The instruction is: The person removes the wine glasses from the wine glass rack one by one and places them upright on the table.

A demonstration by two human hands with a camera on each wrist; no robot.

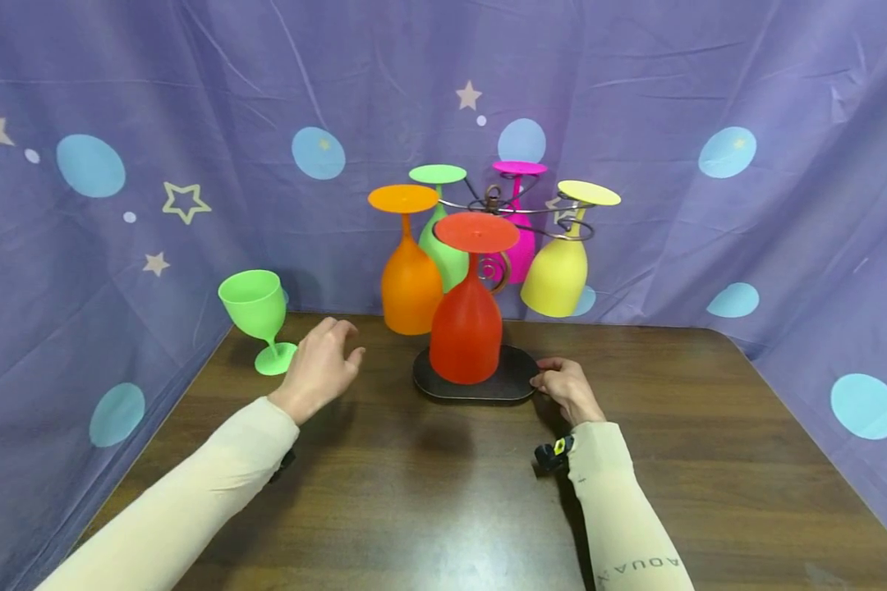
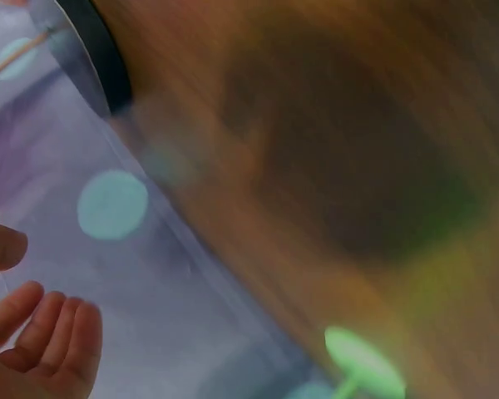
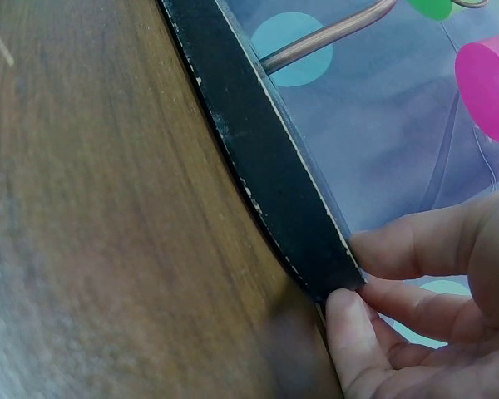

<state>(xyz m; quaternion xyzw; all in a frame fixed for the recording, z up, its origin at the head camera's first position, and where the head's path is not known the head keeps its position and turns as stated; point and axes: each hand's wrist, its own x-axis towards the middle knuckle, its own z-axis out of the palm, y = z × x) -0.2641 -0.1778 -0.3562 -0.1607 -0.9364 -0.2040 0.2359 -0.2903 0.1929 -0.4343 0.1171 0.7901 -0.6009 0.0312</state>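
A metal goblet rack with curled wire arms [image 1: 491, 203] stands on a black oval base [image 1: 517, 373]. Upside down on it hang several plastic goblets: an orange goblet [image 1: 408, 287], a green goblet [image 1: 443, 246], a magenta goblet [image 1: 517, 238], a yellow goblet [image 1: 558, 275] and, in front, a red goblet [image 1: 467, 328]. At the base's right end my right hand [image 1: 567, 390] pinches its edge; the right wrist view shows thumb and fingers [image 3: 416, 245] there. Left of the rack, my left hand [image 1: 321, 365] is raised with loosely bent, empty fingers, near an upright light green goblet [image 1: 255, 304].
The brown wooden table [image 1: 680, 460] reaches back to a purple curtain [image 1: 621, 98] with stars and dots, which also hangs along both sides. The upright goblet stands near the table's back left corner. A small black wrist camera [image 1: 550, 455] sits at the right cuff.
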